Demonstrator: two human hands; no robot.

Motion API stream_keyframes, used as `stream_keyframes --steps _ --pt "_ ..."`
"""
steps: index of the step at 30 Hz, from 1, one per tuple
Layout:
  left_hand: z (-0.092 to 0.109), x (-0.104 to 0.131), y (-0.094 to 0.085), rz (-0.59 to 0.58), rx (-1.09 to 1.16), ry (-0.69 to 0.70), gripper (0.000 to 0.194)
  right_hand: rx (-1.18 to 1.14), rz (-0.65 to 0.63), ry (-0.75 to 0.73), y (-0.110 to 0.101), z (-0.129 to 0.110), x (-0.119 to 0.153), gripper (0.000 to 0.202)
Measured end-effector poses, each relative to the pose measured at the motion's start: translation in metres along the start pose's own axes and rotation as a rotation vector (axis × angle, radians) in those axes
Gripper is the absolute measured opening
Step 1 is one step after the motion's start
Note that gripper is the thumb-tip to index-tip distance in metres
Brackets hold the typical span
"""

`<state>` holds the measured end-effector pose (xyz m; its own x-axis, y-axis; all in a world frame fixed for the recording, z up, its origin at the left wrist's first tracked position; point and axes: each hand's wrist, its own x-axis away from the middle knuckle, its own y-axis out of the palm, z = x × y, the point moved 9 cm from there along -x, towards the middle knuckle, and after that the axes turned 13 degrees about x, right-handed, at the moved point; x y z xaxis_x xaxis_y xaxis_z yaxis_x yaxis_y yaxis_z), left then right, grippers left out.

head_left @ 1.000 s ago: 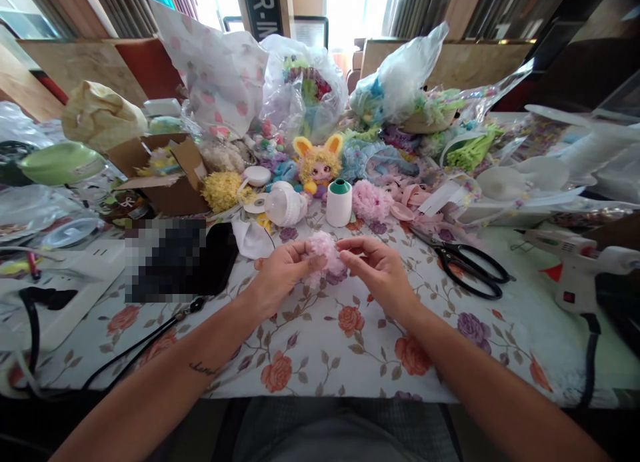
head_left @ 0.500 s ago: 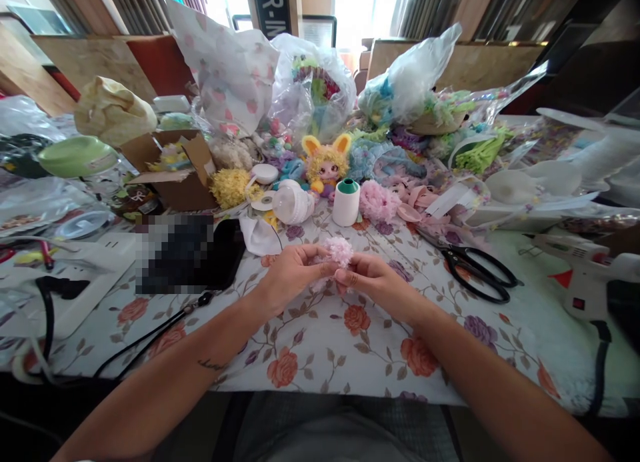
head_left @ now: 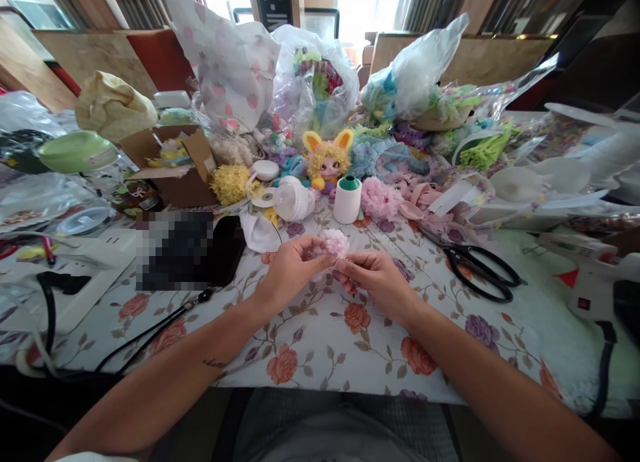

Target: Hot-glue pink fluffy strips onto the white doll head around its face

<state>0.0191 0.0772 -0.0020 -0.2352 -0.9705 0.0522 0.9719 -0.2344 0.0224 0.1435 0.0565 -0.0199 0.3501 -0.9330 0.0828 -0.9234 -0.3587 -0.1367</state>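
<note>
A small fluffy pink piece (head_left: 335, 243) is held above the flowered cloth at the centre. My left hand (head_left: 295, 265) pinches it from the left, with thumb and fingers closed on it. From the right, my right hand (head_left: 373, 275) has its fingertips pressed together at the lower edge of the pink piece. Beyond my hands stand a white thread cone (head_left: 347, 201) with a green top and a doll (head_left: 328, 162) with yellow ears. A fluffy pink bundle (head_left: 381, 199) lies right of the cone.
Black-handled scissors (head_left: 483, 272) and a glue gun (head_left: 583, 265) lie to the right. A dark phone (head_left: 227, 252), a white power strip (head_left: 83, 282) and a cardboard box (head_left: 183, 179) are on the left. Plastic bags (head_left: 310, 82) and coloured yarn pieces fill the back.
The pink piece and my left hand have shifted slightly left and up. My right hand has turned a little, its lower fingers now showing more. The camera view has shifted slightly.
</note>
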Motion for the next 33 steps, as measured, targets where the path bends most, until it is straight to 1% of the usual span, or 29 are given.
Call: stream_keyframes --steps 2,6,12,14,16,18,20,22,24,26,30,33 --pt "0.006 -0.001 -0.002 0.023 -0.068 0.083 0.029 -0.019 0.022 0.018 -0.001 0.001 0.0 0.032" --pt "0.017 0.0 0.0 0.03 -0.15 0.227 0.021 -0.084 0.042 0.066 -0.001 0.003 -0.001 0.027" --pt "0.025 0.005 0.004 0.032 -0.281 0.348 0.011 -0.211 0.015 0.094 -0.001 0.007 -0.002 0.021" --pt "0.031 0.009 0.005 0.045 -0.345 0.424 0.01 -0.221 0.024 0.105 -0.002 0.008 -0.001 0.021" --pt "0.043 0.016 0.008 0.06 -0.43 0.563 0.009 -0.217 0.045 0.112 -0.005 0.008 0.0 0.02" --pt "0.057 0.03 0.014 0.074 -0.518 0.772 0.008 -0.225 0.059 0.119 -0.006 0.008 0.0 0.019" --pt "0.066 0.047 0.024 0.054 -0.609 0.984 0.007 -0.251 0.067 0.128 -0.006 0.009 0.0 0.019" --pt "0.067 0.059 0.035 0.007 -0.711 1.132 0.01 -0.295 0.078 0.14 -0.007 0.011 0.0 0.019" --pt "0.065 0.068 0.045 -0.049 -0.812 1.217 0.013 -0.336 0.082 0.154 -0.006 0.013 0.0 0.019" --pt "0.063 0.075 0.052 -0.068 -0.884 1.291 0.013 -0.378 0.079 0.167 -0.004 0.014 0.0 0.021" --pt "0.062 0.083 0.062 -0.052 -0.993 1.401 0.01 -0.45 0.084 0.19 0.0 0.015 0.0 0.022" --pt "0.059 0.084 0.067 -0.065 -1.049 1.422 0.009 -0.499 0.102 0.191 -0.001 0.015 0.0 0.023"
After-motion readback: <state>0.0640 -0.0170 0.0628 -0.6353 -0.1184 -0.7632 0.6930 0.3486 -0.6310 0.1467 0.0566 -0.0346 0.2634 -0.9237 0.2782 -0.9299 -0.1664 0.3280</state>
